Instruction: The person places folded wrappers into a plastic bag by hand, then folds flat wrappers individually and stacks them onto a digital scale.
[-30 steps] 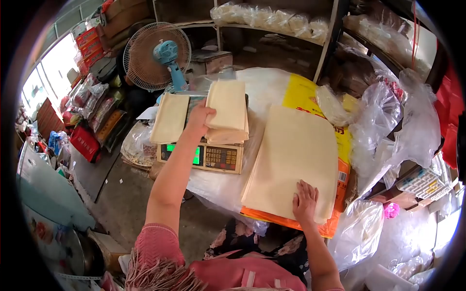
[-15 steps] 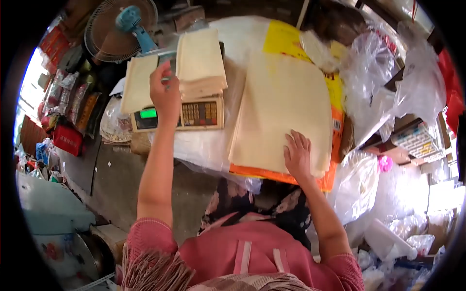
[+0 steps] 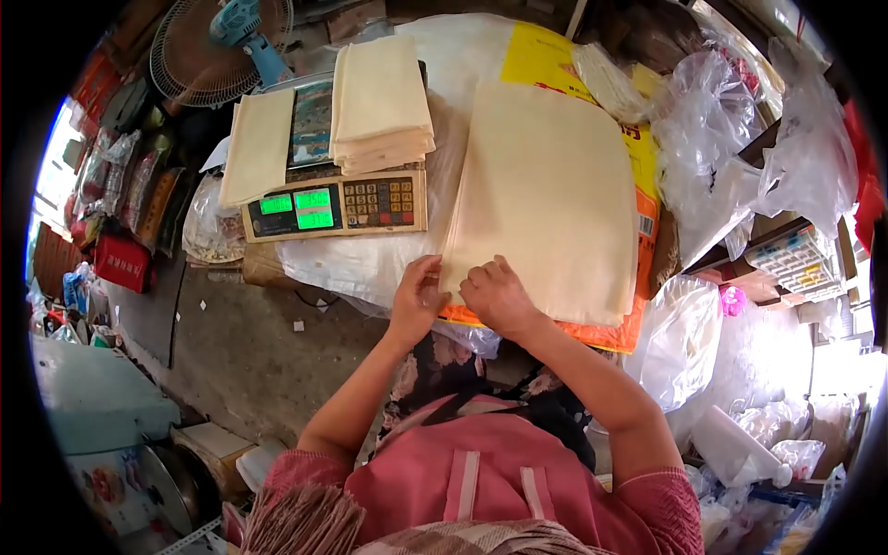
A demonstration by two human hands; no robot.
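A large stack of cream sheets [image 3: 546,203] lies on orange and yellow packaging. At its lower left corner my left hand [image 3: 421,294] has its fingers curled beside the sheet edges; whether it grips a sheet is too small to tell. Close to its right, my right hand [image 3: 498,294] rests on the same corner with bent fingers, their tips partly hidden. Up and to the left stands a digital scale [image 3: 379,202] with lit green displays. Folded cream sheets in a thick pile [image 3: 381,102] sit on its right side, and a thinner pile [image 3: 259,146] on its left.
A fan [image 3: 222,46] stands behind the scale. Clear plastic bags [image 3: 708,139] hang at the right. Packaged goods [image 3: 148,185] and a red box [image 3: 124,263] are at the left. A teal surface [image 3: 102,384] lies at the lower left.
My left hand has come down from the scale to the stack's lower left corner. My right hand has slid left across the stack to join it. The view has shifted slightly.
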